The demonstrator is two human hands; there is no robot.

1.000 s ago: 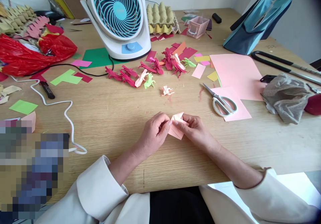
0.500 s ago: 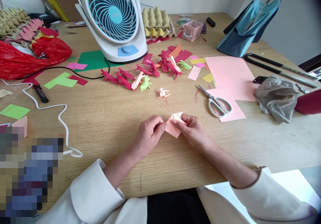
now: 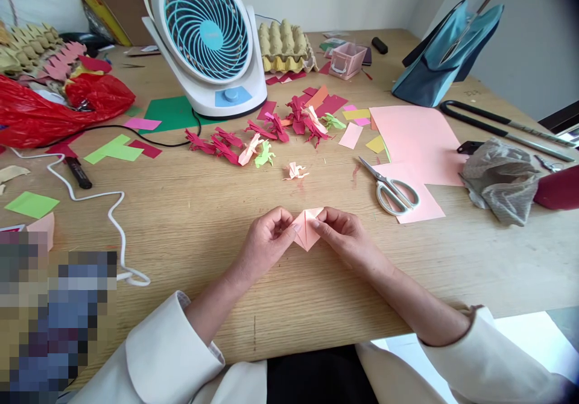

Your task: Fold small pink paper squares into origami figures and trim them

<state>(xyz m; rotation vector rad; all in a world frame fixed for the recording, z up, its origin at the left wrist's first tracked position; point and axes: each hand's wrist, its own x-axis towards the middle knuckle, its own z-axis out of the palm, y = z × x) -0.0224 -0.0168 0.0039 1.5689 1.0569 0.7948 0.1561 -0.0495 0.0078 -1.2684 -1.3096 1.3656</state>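
A small folded pink paper hangs point down between my hands, a crease or seam running down its middle. Its left corner is pinched by my left hand, thumb in front. My right hand pinches the right side between thumb and fingers. Just beyond lies a small pale pink folded paper figure. Farther back are several red folded figures, with a light green one beside them. Scissors rest partly on a pink sheet to the right.
A white fan stands at the back, egg trays beside it. Large pink paper, a crumpled plastic bag and a blue bag are at the right. A red plastic bag and white cord are at the left.
The folded pink paper has turned and shifted slightly left, and its middle seam now faces me. My right hand has moved a little left with it.
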